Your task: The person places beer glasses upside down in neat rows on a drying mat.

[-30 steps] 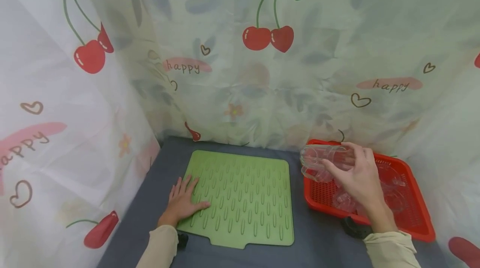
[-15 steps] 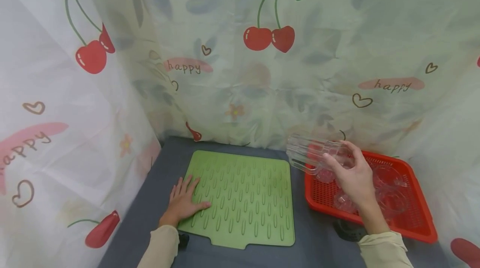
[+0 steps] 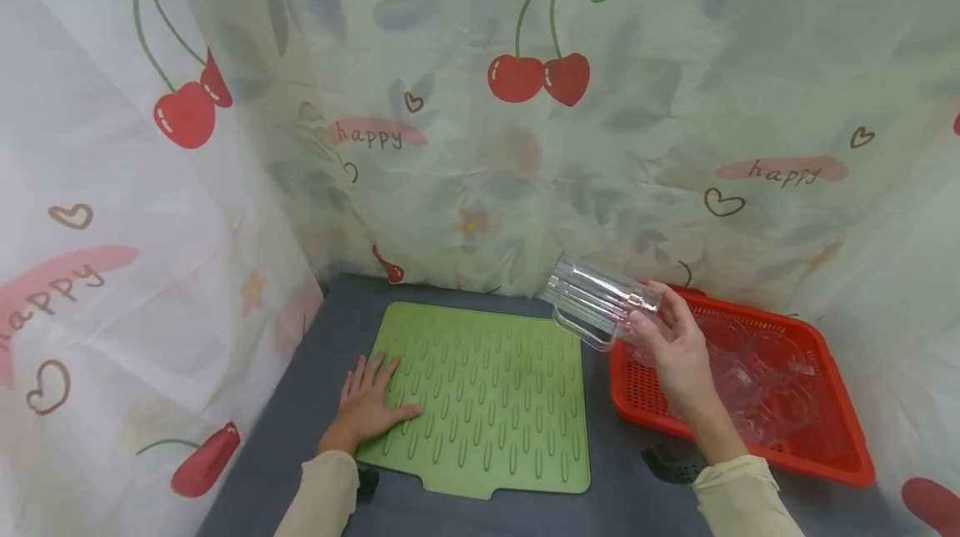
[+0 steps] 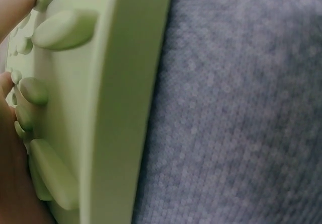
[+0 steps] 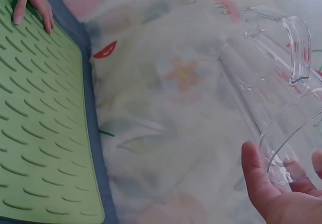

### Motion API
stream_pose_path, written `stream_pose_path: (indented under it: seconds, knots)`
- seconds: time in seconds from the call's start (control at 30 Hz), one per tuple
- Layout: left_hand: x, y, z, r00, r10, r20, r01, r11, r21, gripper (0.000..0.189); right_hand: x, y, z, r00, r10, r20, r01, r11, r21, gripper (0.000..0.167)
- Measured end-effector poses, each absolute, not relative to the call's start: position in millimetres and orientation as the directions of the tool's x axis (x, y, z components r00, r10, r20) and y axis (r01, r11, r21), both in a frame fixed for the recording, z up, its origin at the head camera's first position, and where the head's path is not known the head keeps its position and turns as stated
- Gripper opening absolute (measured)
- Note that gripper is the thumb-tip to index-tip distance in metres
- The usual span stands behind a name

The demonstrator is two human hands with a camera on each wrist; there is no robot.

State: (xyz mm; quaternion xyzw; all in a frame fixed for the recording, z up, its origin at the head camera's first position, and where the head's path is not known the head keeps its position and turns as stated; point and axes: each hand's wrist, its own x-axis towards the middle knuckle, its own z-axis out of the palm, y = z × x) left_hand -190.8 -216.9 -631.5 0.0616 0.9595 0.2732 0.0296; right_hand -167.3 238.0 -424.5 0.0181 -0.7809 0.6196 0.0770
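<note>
My right hand (image 3: 678,353) grips a clear mug (image 3: 596,291) with a handle near one end, thumb and fingers round it. The mug is tilted on its side in the air, between the basket and the mat, its handle facing down in the head view. In the right wrist view the mug (image 5: 271,78) shows its handle and an open rim close to the fingertips. A green drying mat (image 3: 480,395) with raised oval ridges lies on the dark table. My left hand (image 3: 367,408) rests flat on the mat's left edge, fingers spread.
A red plastic basket (image 3: 840,420) stands on the right side of the table, holding several clear glass-like vessels (image 3: 776,387). A patterned curtain (image 3: 465,170) hangs behind and at both sides. The dark cloth-covered table (image 3: 558,514) extends in front of the mat.
My right hand has carried the mug leftward out from over the basket toward the mat, turning its far end upward. The left hand has stayed in place.
</note>
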Motion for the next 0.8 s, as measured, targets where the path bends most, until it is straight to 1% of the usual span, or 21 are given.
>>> stream_pose_path:
  seconds: [0.23,0.33,0.47,0.53,0.7,0.8]
  knots:
    - [-191,-218,-636,-0.99,0.138,-0.013,0.11,0.839,0.533,0.108,-172,227,-436,-0.985,0.006,0.173,-0.173,0.033,-0.984,0.053]
    - [-191,-218,-636,-0.99,0.14,-0.014,0.111,0.84,0.532,0.108,-175,223,-441,-0.981,-0.019,0.192,-0.191,-0.023,-0.981,0.052]
    - [-192,-217,-632,-0.99,0.137,-0.035,0.099,0.846,0.524,0.107,-178,216,-447,-0.976,-0.051,0.213,-0.215,0.019,-0.977,0.056]
    - [-193,-217,-629,-0.991,0.129,-0.048,0.085,0.848,0.523,0.106,-178,212,-449,-0.974,-0.067,0.218,-0.22,0.016,-0.975,0.057]
    - [-195,-217,-626,-0.988,0.117,-0.1,0.052,0.864,0.5,0.106,-181,198,-457,-0.961,-0.105,0.257,-0.246,-0.103,-0.964,0.056]
    - [-194,-218,-629,-0.987,0.117,-0.113,0.047,0.869,0.492,0.108,-184,192,-464,-0.955,-0.13,0.268,-0.254,-0.115,-0.96,0.057]
